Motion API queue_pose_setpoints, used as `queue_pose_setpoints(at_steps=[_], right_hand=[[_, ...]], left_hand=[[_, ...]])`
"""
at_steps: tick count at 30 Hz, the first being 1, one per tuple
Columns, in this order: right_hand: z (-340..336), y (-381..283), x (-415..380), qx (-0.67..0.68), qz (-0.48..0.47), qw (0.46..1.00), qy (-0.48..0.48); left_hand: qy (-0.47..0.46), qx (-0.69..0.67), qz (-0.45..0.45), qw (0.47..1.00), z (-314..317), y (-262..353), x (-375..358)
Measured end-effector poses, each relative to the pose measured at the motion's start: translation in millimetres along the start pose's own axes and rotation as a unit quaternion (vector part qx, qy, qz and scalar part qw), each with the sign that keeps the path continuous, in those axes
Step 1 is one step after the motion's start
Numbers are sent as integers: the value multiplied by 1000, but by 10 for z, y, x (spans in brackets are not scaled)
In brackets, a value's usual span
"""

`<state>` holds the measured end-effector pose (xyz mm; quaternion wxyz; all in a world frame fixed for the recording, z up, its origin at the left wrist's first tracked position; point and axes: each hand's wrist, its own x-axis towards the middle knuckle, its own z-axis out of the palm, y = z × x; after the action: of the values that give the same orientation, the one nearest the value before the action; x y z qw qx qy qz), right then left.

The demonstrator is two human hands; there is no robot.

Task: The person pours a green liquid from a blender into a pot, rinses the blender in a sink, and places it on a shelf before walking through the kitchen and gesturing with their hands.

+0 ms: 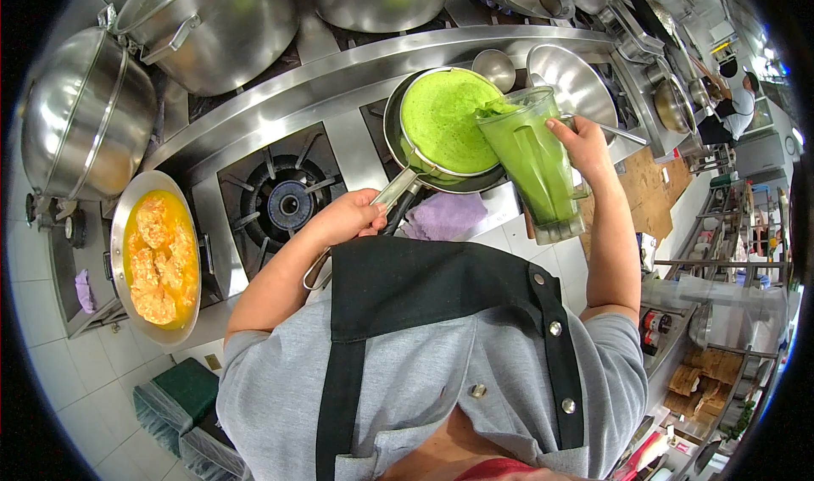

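My left hand is wrapped around the metal handle of a round strainer filled with frothy green liquid. Under the strainer sits a dark frying pan, its black handle passing close to my left fingers. My right hand grips the handle of a clear blender jar. The jar is tilted with its mouth at the strainer's right edge, and green liquid coats its inside and lies at its lip.
A wide pan with orange sauce and food pieces stands at left, beside a bare burner. Large pots line the back. A metal bowl and ladle lie right. A purple cloth is in front. Another person stands far right.
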<state>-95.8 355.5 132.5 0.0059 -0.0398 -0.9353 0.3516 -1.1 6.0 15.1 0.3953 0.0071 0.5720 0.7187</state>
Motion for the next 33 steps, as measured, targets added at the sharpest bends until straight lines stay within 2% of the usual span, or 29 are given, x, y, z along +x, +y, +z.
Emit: queue_pose_setpoints(at_steps=[33], right_hand=[[-87,-149,-70,-44,26,998,-23]], left_hand=[[-1,5,6,1000,-11,-45,27]])
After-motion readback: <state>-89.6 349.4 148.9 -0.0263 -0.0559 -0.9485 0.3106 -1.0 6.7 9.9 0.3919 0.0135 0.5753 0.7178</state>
